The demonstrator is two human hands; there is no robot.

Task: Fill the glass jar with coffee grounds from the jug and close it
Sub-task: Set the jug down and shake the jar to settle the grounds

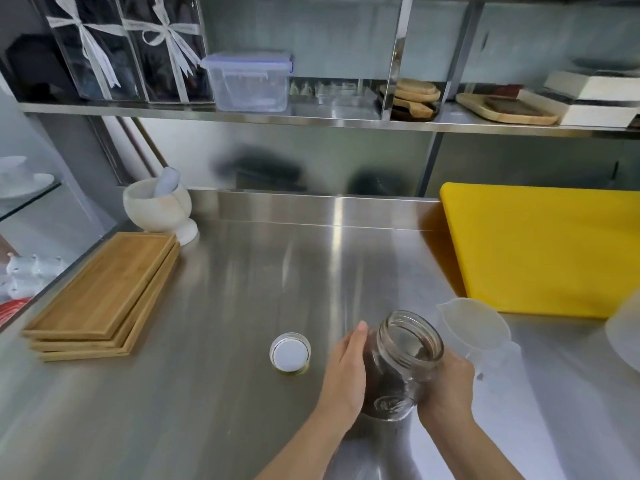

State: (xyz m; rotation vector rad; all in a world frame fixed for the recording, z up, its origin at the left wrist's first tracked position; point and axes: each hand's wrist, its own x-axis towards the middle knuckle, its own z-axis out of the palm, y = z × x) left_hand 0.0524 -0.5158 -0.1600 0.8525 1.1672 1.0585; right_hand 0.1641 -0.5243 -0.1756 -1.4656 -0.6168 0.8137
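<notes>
On the steel counter | my left hand and right hand clasp the jar, fingers pressed on glass | grounds in, jug empty behind | next: reach left for lid, screw on

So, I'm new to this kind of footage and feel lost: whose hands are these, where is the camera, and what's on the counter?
There is no machine here. A person wears a wide-angle camera on the head, so this single picture looks forward and down at their own bare hands. The left hand and right hand both clasp an open glass jar, tilted, with dark coffee grounds inside. Its lid lies apart on the steel counter, to the jar's left. A translucent plastic jug stands just behind the right hand and looks empty. Further off are stacked wooden trays, a white mortar and pestle and a yellow cutting board.
</notes>
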